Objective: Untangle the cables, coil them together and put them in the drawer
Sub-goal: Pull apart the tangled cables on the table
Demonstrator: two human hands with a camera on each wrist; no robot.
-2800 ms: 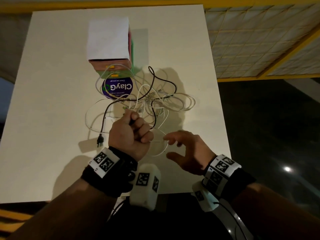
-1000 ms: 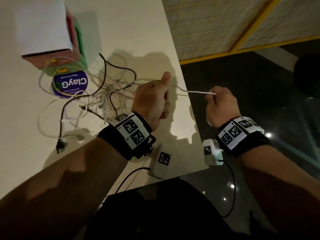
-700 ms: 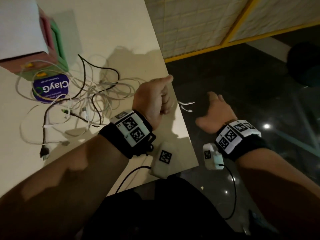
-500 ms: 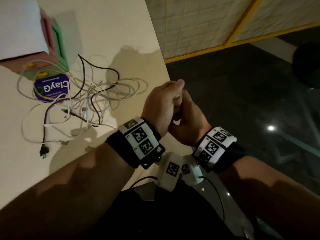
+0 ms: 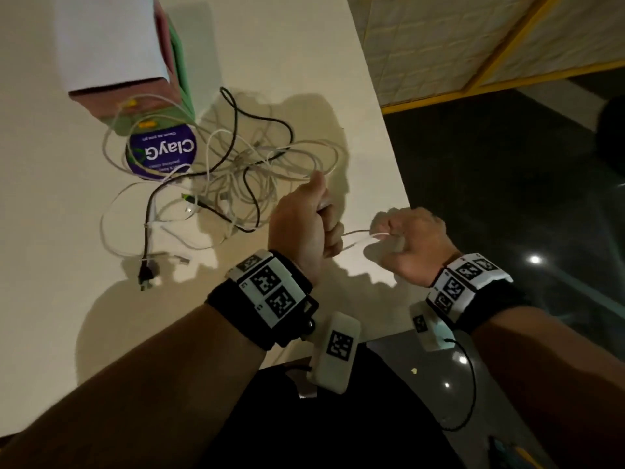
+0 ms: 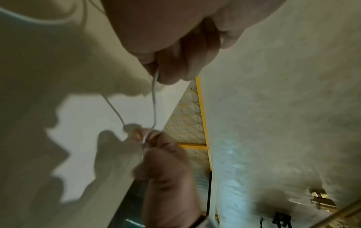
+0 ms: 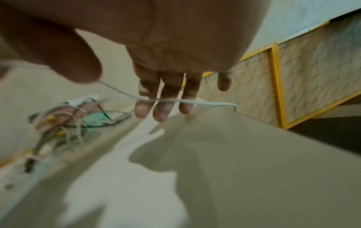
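A tangle of white and black cables (image 5: 233, 170) lies on the white table (image 5: 50, 231). My left hand (image 5: 324, 214) is a fist gripping a white cable (image 5: 355, 238) at the tangle's right side. My right hand (image 5: 389, 233) pinches the same cable a short way to the right, near the table's right edge. In the left wrist view the white cable (image 6: 154, 98) runs from my left hand's fingers (image 6: 185, 61) down to the right hand's thumb and forefinger (image 6: 144, 135). In the right wrist view the cable (image 7: 195, 101) crosses the right hand's fingers (image 7: 162, 104). The small drawer box (image 5: 118, 55) stands behind the tangle.
A round purple ClayG lid (image 5: 162, 152) lies under the cables in front of the drawer box. A black plug (image 5: 145, 275) rests at the tangle's near left. The table's right edge (image 5: 399, 184) runs just beside my hands, with dark floor (image 5: 507, 198) beyond.
Half a second ago both hands were pressed together. The right hand has since drawn away to the right, pulling a short length of white cable out from the left fist.
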